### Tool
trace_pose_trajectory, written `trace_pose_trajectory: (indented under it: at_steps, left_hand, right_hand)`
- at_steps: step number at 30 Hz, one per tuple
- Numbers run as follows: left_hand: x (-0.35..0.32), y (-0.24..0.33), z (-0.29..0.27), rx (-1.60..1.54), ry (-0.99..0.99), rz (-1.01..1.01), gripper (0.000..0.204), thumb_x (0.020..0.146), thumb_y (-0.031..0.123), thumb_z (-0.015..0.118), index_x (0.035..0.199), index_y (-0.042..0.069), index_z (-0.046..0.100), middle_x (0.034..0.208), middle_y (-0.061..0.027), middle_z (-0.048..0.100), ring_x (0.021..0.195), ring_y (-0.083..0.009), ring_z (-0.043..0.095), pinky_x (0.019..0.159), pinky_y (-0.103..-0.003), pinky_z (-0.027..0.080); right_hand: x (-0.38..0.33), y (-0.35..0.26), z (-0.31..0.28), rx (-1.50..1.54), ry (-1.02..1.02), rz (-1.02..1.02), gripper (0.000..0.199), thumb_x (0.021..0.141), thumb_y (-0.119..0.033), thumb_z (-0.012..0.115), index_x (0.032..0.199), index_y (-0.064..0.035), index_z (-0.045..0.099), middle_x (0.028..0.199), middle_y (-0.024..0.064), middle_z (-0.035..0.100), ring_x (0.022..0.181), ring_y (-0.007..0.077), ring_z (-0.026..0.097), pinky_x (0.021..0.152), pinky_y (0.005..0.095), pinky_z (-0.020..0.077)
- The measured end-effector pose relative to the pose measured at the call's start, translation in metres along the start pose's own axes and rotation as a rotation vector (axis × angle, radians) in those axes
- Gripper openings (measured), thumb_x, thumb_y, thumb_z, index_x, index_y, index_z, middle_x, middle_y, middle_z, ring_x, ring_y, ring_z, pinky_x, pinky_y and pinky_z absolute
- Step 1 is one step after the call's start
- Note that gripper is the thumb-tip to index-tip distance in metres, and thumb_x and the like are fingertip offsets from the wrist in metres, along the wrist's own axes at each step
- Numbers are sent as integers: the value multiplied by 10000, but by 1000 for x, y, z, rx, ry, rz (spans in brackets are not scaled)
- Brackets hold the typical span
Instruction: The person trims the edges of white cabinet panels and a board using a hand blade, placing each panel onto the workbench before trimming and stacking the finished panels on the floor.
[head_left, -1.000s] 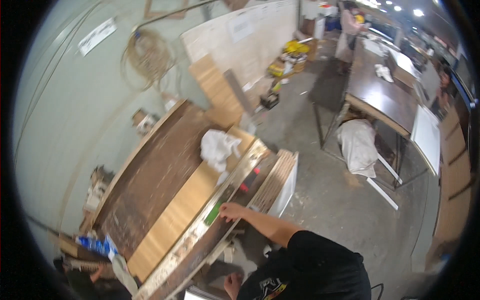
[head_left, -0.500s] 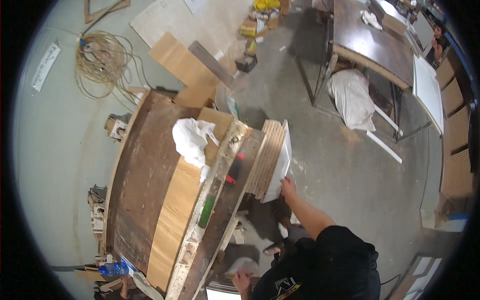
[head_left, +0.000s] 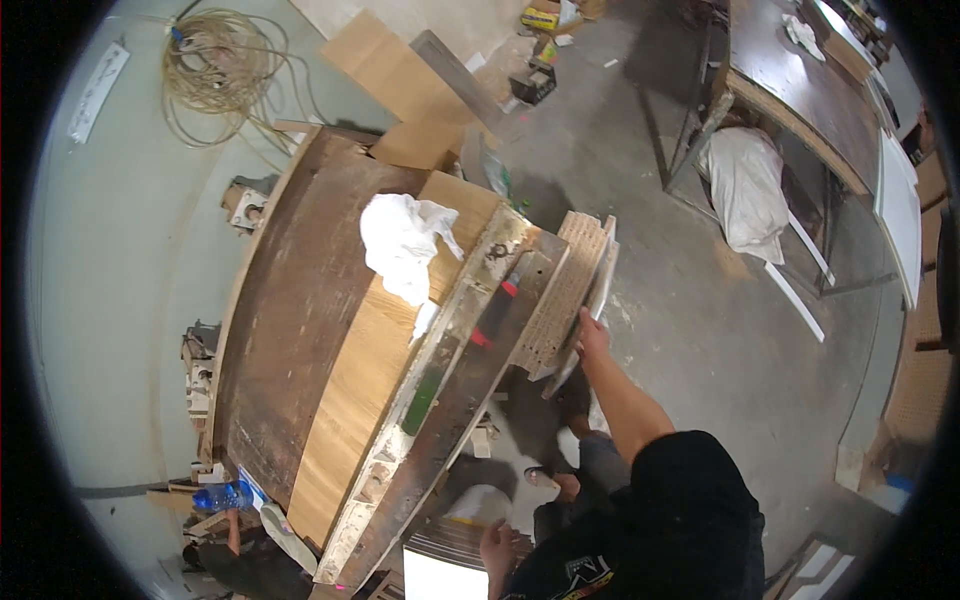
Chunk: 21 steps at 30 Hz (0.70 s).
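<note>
My right hand (head_left: 593,337) is closed on the near part of a thin panel's (head_left: 603,285) upper edge. That panel stands on edge at the outer side of a stack of boards (head_left: 556,315) with raw brown edges, which stands against the workbench. Close to my body, my left hand (head_left: 498,548) hangs with its fingers loosely apart and nothing visible in it. Just left of it is another stack of panels, with a bright white panel (head_left: 445,577) in front. The lower parts of the boards beside the bench are hidden.
The brown workbench (head_left: 285,290) carries a wood-grain board (head_left: 350,410), a white cloth (head_left: 400,240) and a red-handled tool (head_left: 497,312). A blue bottle (head_left: 222,496) and another person's arm (head_left: 234,532) are at lower left. A second table (head_left: 800,90) stands at far right.
The panel under my right hand has turned more edge-on, showing less of its white face. My view has shifted, and my left hand's fingers look looser.
</note>
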<state>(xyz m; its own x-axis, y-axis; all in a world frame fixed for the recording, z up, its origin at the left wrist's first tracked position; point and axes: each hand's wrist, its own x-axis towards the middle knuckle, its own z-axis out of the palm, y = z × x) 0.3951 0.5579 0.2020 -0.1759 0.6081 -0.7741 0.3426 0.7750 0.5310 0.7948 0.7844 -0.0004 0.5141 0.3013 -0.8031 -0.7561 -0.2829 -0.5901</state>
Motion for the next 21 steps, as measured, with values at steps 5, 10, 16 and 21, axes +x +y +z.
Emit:
trace_pose_trajectory:
  at_steps: [5, 10, 16, 21]
  left_hand:
    - [19, 44, 14, 417, -11, 402, 457, 887, 305, 685, 1216, 1, 594, 1093, -181, 671, 993, -296, 663, 895, -378, 512]
    - [15, 144, 26, 165, -99, 689, 762, 768, 287, 776, 1422, 66, 455, 1409, -191, 499, 1278, -318, 509, 1085, -394, 393]
    - [-62, 217, -5, -194, -222, 1278, 422, 857, 111, 716, 1262, 45, 615, 1220, -145, 644, 1161, -222, 587, 984, -352, 464]
    - [-101, 231, -58, -461, -211, 1032, 353, 946, 199, 654, 1235, 1, 611, 1088, -108, 683, 1028, -147, 590, 940, -306, 452]
  right_hand:
    - [-133, -40, -23, 183, -311, 76, 273, 918, -447, 617, 967, -180, 588, 756, -42, 491, 667, 114, 504, 598, 301, 436]
    - [-257, -108, -25, 308, -885, -54, 333, 978, -447, 459, 1022, -134, 566, 822, -22, 515, 725, 143, 513, 683, 338, 437]
    - [-372, -192, 2, 419, -1634, -346, 608, 991, -397, 455, 1465, -28, 361, 1291, 163, 568, 1066, 263, 579, 906, 430, 471]
    - [-482, -172, 63, 375, -1805, -455, 697, 1017, -451, 413, 1529, -27, 203, 1483, 156, 439, 1329, 279, 482, 1057, 471, 422]
